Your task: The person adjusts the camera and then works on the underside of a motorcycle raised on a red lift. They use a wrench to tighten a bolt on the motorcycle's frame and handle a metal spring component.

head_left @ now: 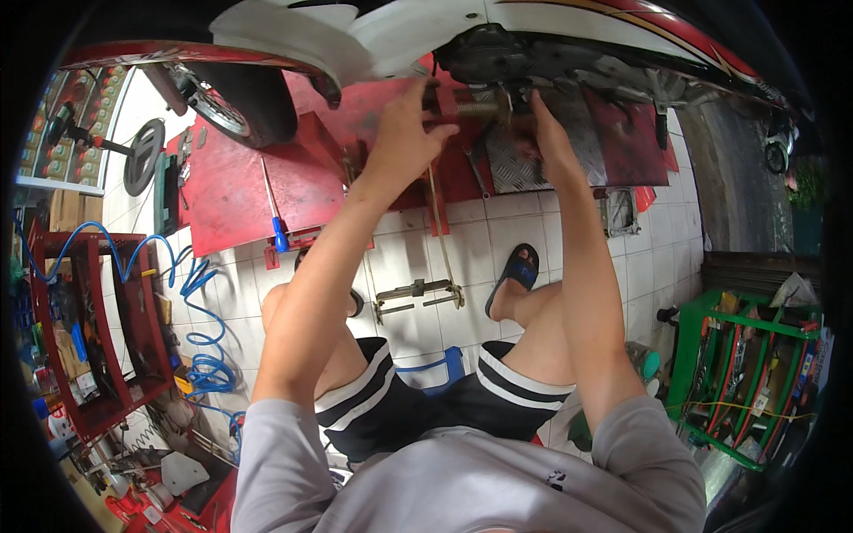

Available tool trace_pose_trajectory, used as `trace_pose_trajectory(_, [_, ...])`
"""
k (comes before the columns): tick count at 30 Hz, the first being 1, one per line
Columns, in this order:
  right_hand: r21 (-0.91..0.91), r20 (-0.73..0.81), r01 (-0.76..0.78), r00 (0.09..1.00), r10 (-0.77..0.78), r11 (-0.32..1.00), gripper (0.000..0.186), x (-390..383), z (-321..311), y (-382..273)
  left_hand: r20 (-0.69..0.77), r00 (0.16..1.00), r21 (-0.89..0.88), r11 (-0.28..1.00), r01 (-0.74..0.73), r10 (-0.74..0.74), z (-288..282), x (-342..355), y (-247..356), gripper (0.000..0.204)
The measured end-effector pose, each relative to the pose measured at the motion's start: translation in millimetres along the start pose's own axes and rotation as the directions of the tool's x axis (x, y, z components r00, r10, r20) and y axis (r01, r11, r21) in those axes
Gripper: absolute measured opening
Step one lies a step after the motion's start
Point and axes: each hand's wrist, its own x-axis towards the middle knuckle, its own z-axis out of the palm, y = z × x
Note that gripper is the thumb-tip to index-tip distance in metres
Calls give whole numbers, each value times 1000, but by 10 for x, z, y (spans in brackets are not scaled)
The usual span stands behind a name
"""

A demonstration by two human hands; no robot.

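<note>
Beneath the motorbike's engine (pixel 489 55), both my hands are raised a short way apart. My left hand (pixel 404 142) is open, its thumb stretched toward the right and its fingers up by the bike's underside. On the other side, my right hand (pixel 553 147) reaches up to a dark part under the engine; its fingers are partly hidden and smeared. A blurred brownish shape lies between the hands, and I cannot make out what it is. The motorbike (pixel 382 40) stands over a red lift platform (pixel 222 195) with a metal tread plate (pixel 544 169).
A blue-handled screwdriver (pixel 279 233) and a wrench (pixel 476 173) lie on the platform. A metal bar frame (pixel 418 289) extends over the tiles before me. A red rack (pixel 98 329) and coiled blue air hose (pixel 209 333) stand left, a green tool rack (pixel 751 311) right.
</note>
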Motion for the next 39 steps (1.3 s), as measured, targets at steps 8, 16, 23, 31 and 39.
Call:
trace_pose_trajectory(8, [-155, 30, 43, 999, -38, 987, 62, 188, -290, 182, 164, 985, 118, 990, -76, 56, -882, -257, 1014, 58])
trace_pose_trajectory(16, [-37, -97, 73, 992, -77, 997, 49, 165, -155, 192, 602, 707, -164, 925, -344, 370, -774, -863, 1586, 59])
trace_pose_trajectory(23, [191, 81, 150, 983, -167, 970, 42, 95, 25, -130, 587, 701, -189, 910, -368, 405, -780, -889, 1566, 60])
trace_pose_trajectory(31, [232, 218, 170, 950, -222, 958, 46, 195, -42, -35, 537, 767, -159, 935, -318, 352, -719, -843, 1657, 61])
trace_pose_trajectory(39, [-169, 12, 122, 992, -122, 978, 61, 102, -161, 27, 61, 996, -47, 996, 75, -72, -695, -165, 1059, 62])
